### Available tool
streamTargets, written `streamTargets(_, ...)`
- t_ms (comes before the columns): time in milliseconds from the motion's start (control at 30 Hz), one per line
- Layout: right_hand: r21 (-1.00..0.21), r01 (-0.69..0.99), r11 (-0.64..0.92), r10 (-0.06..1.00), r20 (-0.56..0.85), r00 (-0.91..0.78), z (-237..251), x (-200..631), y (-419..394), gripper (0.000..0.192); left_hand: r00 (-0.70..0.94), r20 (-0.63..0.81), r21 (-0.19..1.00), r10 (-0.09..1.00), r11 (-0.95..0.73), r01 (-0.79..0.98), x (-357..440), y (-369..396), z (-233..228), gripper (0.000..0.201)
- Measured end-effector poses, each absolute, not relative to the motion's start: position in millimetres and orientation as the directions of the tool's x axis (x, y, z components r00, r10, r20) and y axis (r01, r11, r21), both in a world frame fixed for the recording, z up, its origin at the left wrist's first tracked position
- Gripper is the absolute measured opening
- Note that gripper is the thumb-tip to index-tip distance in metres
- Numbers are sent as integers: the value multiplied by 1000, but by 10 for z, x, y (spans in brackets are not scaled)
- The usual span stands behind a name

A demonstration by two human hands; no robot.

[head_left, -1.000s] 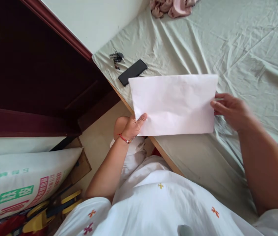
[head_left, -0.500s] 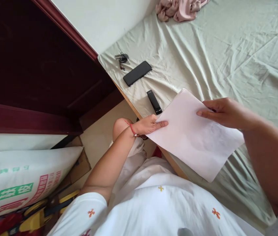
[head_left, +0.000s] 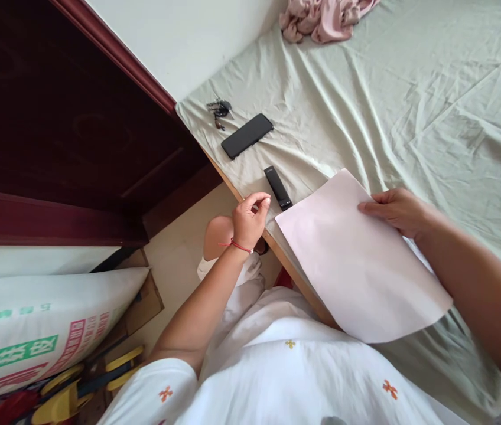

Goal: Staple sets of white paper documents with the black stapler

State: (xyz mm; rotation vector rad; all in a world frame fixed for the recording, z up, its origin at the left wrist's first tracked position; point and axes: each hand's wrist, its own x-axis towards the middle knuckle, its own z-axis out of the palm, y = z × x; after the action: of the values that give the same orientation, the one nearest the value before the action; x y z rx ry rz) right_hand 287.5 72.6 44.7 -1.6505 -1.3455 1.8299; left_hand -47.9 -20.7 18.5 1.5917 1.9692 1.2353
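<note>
Sheet of white paper (head_left: 361, 260) lies on the pale green bedsheet (head_left: 410, 88), at the bed's near edge, turned at an angle so its lower corner overhangs toward the person's white shirt (head_left: 286, 372).

Right hand (head_left: 394, 209) rests on the paper's upper right edge, fingers held together and flat, pinning the sheet down; whether the thumb is tucked under the edge I cannot tell from this angle.

Left hand (head_left: 248, 218) is off the paper, just left of its upper left edge, above the wooden bed rim. Fingers are loosely curled with the thumb near the fingertips, holding nothing that I can see. Red cord at the wrist.

Other things, placed from the paper: a small black bar-shaped object (head_left: 277, 188), possibly a lighter or stick, just beyond its top left corner, apart from it. Black phone (head_left: 247, 136) farther up and left. Bunch of keys (head_left: 219, 109) beyond that, near the bed's corner. Crumpled pink cloth (head_left: 321, 18) well away at the far end. Printed sack (head_left: 33, 330) on the floor, far left.

Judgement: the step in hand looks like settling the sheet flat for working on the bed. Next move likely calls for the left hand on the paper again, with edges squared before any crease is pressed.
</note>
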Motion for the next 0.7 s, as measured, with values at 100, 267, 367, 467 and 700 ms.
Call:
streamTargets(100,-661,345,-666,630,-746,-215,512,2805,703,26,-361,345,751,867,-25,659,-392,-196,103,25)
streamTargets(267,-674,294,-677,621,-738,-264,501,2852,730,27,-405,397,755,824,-41,655,-300,-208,-105,29)
streamTargets(367,-701,294,-650,640,-713,-287,466,2881,751,28,-430,406,746,807,-21,665,-296,-217,-186,34)
streamTargets(467,-715,303,-630,667,-698,-260,442,2848,746,24,-425,415,742,804,-29,670,-302,-227,-205,39)
streamTargets(700,-746,279,-605,718,-663,-213,402,2813,704,15,-306,461,644,833,-77,761,-317,-228,-170,44)
